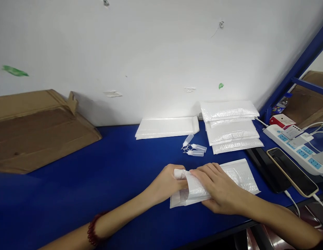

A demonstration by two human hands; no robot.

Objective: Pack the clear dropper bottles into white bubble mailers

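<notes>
A white bubble mailer lies at the front right of the blue table, its mouth pulled apart toward the left. My left hand is closed at that mouth, with fingertips reaching inside, where they are hidden. My right hand wraps around the middle of the mailer, thumb below and fingers on top. Just beyond the hands lie several small clear plastic squeeze bottles with needle tips, grouped together.
Flat white mailers lie against the wall, beside a stack of filled bubble mailers. At right are a phone, a black device, a power strip and cables. Brown cardboard leans at left.
</notes>
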